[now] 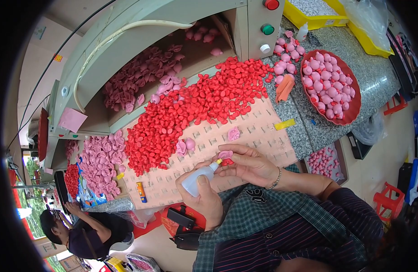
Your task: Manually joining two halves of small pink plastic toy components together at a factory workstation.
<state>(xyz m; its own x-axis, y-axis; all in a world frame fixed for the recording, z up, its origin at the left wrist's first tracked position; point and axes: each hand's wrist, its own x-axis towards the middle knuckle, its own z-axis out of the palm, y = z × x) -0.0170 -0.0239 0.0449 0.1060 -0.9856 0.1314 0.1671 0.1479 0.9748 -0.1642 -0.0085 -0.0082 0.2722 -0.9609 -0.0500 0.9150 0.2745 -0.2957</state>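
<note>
My left hand (204, 201) is wrapped round a translucent white squeeze bottle (196, 182) with a yellow tip. That tip points at a small pink hollow piece (225, 154) with a red piece (227, 162) at its lower side. My right hand (252, 165) pinches these small pieces between its fingers; whether tip and piece touch, I cannot tell. On the peach sheet (259, 131) beyond my hands lie a pink shell (234, 133) and a round pink piece (190, 144) beside another shell. A large heap of red oval pieces (195, 106) spreads behind them.
Pink shells (100, 165) are piled at the left, with more inside the grey machine housing (259, 41). A red scalloped bowl (341, 121) of round pink pieces stands at the right, near an orange cloth (285, 88). Another person (93, 233) works at far left.
</note>
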